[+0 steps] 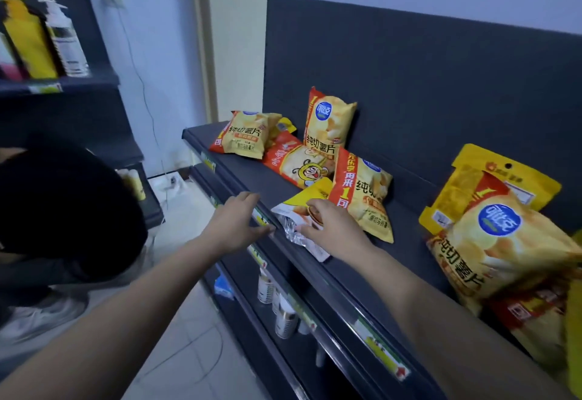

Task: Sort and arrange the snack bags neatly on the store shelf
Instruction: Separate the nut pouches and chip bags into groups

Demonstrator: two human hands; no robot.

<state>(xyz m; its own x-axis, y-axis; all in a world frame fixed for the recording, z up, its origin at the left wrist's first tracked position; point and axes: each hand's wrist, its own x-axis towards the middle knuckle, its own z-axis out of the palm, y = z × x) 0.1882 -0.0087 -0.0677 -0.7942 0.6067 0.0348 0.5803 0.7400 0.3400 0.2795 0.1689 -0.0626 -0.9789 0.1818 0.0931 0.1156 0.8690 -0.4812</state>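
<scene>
Yellow and red snack bags lie scattered on the dark shelf (pixel 315 261). A flat yellow and silver bag (pixel 293 210) lies at the shelf's front edge, and my right hand (pixel 330 226) rests on it with relaxed fingers. My left hand (pixel 236 223) reaches toward the shelf's front rail with straight fingers, holding nothing. One chip bag (pixel 329 122) stands upright against the back panel. Another chip bag (pixel 365 194) leans just right of my right hand. A red and white bag (pixel 296 163) lies flat behind. A further chip bag (pixel 244 135) sits at the far left end.
More bags (pixel 504 242) pile up at the shelf's right end, with a flat yellow pouch (pixel 491 179) behind them. Cans (pixel 283 314) stand on the lower shelf. A person in dark clothes (pixel 63 210) crouches at left, beside another shelf with bottles (pixel 66 43).
</scene>
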